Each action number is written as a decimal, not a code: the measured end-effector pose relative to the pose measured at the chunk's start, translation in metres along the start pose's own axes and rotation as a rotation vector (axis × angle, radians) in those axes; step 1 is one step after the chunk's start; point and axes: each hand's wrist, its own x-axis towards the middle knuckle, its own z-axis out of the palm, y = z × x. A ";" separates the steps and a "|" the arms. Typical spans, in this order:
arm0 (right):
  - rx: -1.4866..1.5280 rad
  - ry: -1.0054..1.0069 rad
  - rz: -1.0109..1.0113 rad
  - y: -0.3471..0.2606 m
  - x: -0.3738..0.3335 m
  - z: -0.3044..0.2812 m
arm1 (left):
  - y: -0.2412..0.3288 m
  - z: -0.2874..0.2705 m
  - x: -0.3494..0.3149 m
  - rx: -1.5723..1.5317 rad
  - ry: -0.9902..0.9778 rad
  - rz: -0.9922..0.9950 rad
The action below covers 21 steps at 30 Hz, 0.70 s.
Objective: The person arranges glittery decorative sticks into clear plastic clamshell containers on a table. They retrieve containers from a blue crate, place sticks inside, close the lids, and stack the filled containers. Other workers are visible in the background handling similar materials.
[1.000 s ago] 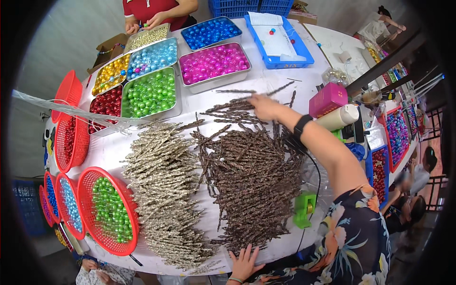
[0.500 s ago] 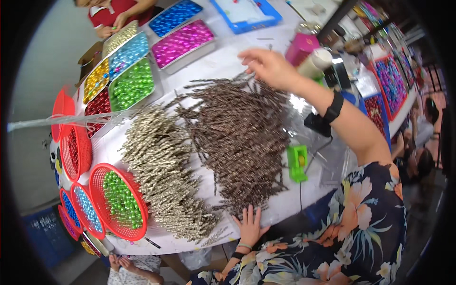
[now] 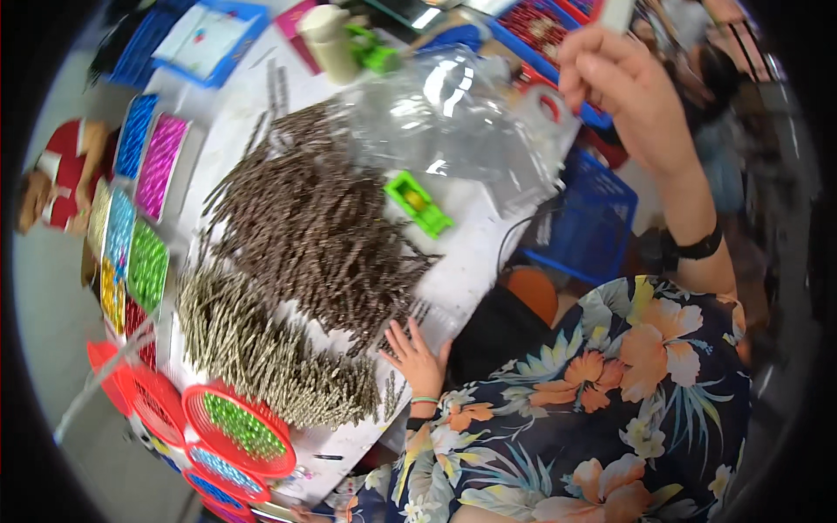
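Observation:
My left hand (image 3: 417, 359) lies with fingers spread at the near edge of a wide pile of dark brown glittery twisted strands (image 3: 305, 218). To the left of that pile lies a bundle of pale gold strands (image 3: 261, 349). My right hand (image 3: 623, 83) is raised high at the right, away from the piles, its fingers curled. A pale flat piece (image 3: 616, 14) shows just above its knuckles; whether the fingers hold it I cannot tell. Clear plastic bags (image 3: 436, 113) and a green tape dispenser (image 3: 418, 205) lie right of the brown strands.
Red baskets of beads (image 3: 240, 427) stand at the lower left, with metal trays of coloured beads (image 3: 161, 166) beyond. Another person (image 3: 65, 174) sits at the far left. A blue tray (image 3: 209, 44), a cream-coloured cylinder (image 3: 327, 39) and bead trays (image 3: 532, 30) line the back. A blue crate (image 3: 584, 213) is below the table.
My view has swung to the right. My right hand has moved from above the brown strands to the far right, its fingers now curled. My left hand stays by the strands' near edge.

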 end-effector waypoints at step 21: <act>0.790 0.626 1.689 0.287 -0.505 0.180 | -0.169 -0.040 -0.136 -0.841 -0.726 -0.493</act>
